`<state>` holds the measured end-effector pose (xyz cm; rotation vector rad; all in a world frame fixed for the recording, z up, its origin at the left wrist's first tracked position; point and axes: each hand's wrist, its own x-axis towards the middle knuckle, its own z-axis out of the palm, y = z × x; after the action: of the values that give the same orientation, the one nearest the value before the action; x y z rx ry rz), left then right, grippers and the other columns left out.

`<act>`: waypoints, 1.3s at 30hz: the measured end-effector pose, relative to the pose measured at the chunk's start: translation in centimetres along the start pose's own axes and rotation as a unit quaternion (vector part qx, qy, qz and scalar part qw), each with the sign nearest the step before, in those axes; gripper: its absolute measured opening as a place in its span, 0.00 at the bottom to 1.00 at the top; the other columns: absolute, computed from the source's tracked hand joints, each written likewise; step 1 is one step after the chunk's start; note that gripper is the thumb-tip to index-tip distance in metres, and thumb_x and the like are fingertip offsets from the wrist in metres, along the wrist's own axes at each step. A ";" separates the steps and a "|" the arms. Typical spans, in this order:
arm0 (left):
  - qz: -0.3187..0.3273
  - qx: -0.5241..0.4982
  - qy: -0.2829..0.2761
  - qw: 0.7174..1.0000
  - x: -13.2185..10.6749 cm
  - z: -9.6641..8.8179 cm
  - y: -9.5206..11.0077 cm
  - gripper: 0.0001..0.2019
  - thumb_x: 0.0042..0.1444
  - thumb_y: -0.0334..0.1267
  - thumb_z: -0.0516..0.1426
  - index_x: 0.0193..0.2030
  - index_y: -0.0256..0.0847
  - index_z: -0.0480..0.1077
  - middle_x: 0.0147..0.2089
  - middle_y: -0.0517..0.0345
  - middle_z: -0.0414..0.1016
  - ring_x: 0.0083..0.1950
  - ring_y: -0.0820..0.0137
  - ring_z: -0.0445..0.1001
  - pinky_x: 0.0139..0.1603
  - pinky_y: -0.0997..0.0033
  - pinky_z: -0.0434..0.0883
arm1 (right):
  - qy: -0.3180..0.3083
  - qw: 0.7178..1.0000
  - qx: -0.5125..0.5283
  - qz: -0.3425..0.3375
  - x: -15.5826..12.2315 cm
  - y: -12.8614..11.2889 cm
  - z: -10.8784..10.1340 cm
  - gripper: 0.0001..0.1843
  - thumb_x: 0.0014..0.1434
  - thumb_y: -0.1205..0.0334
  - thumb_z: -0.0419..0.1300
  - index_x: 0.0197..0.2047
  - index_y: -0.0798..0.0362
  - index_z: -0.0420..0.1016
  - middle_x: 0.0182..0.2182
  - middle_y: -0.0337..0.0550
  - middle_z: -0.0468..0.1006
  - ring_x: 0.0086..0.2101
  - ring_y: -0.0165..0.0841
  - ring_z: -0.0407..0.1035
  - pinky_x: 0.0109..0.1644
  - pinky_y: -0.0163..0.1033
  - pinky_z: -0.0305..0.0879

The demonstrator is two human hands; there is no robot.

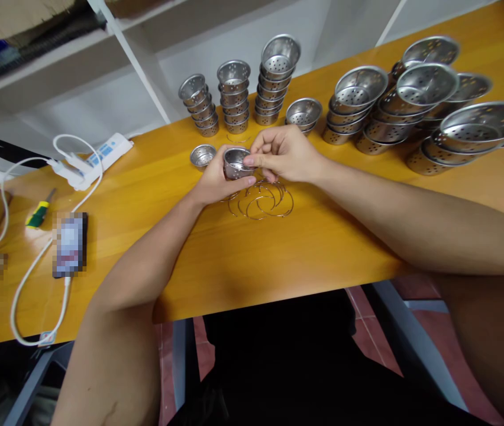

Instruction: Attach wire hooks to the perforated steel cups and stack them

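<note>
A small perforated metal cup (238, 171) is held upright over the wooden table, with my left hand (213, 182) wrapped round its side. My right hand (288, 152) is closed in a pinch at the cup's right rim; what lies between its fingertips is too small to make out. Just below both hands, several thin wire rings (274, 204) lie overlapping on the table. Another small perforated cup (203, 155) stands left of the held one. Part of a further wire ring (238, 139) shows behind it.
Tall stacks of perforated cups (233, 94) line the back edge. Wider stacks (447, 145) stand at the right. On the left are a white power strip (110, 155), a screwdriver (38, 214), a phone (71, 245) and a looping white cable (18, 302). Shelving (216, 53) rises behind the table (234, 266).
</note>
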<state>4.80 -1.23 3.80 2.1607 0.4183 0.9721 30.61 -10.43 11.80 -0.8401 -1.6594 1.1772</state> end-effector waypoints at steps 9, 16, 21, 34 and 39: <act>-0.010 0.004 -0.020 1.000 -0.2 -0.3 0.0 0.49 0.67 0.80 0.78 0.79 0.50 0.71 0.68 0.49 0.83 0.69 0.51 0.89 0.81 0.37 0.86 | 0.005 1.000 -0.018 -0.001 0.3 0.4 0.1 0.46 0.58 0.13 0.90 0.41 0.45 0.79 0.25 0.37 0.79 0.21 0.32 0.68 0.21 0.40 0.57; -0.011 0.014 -0.002 1.000 -0.3 -0.4 -0.4 0.49 0.65 0.81 0.79 0.78 0.51 0.74 0.66 0.50 0.84 0.66 0.53 0.90 0.77 0.40 0.88 | -0.004 1.000 -0.011 -0.002 0.2 0.8 0.1 0.44 0.58 0.17 0.92 0.42 0.46 0.80 0.26 0.38 0.79 0.22 0.32 0.68 0.22 0.40 0.58; -0.014 0.012 0.006 1.000 -0.2 -0.2 -0.2 0.52 0.64 0.83 0.78 0.80 0.52 0.73 0.66 0.50 0.83 0.67 0.51 0.89 0.80 0.36 0.87 | 0.011 1.000 -0.022 -0.010 0.1 0.8 0.3 0.44 0.59 0.16 0.91 0.42 0.46 0.82 0.27 0.39 0.78 0.24 0.33 0.68 0.25 0.42 0.62; 0.011 0.029 0.013 0.999 0.0 -0.4 -0.9 0.52 0.65 0.81 0.79 0.83 0.53 0.73 0.69 0.48 0.83 0.70 0.49 0.89 0.82 0.35 0.87 | 0.025 0.999 -0.024 -0.023 -0.2 -0.4 0.9 0.48 0.56 0.07 0.87 0.39 0.44 0.80 0.24 0.36 0.74 0.24 0.33 0.65 0.24 0.42 0.60; 0.002 0.030 0.004 1.000 -0.1 -0.3 -0.5 0.53 0.66 0.83 0.77 0.85 0.54 0.70 0.70 0.48 0.82 0.73 0.48 0.87 0.85 0.35 0.83 | 0.019 0.998 -0.048 -0.040 -0.1 0.6 0.7 0.48 0.59 0.07 0.85 0.44 0.45 0.81 0.30 0.39 0.79 0.28 0.34 0.67 0.29 0.42 0.64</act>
<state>4.49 -0.79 3.57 2.2134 0.4517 0.9830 29.99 -10.54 11.08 -0.8413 -1.7136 1.0287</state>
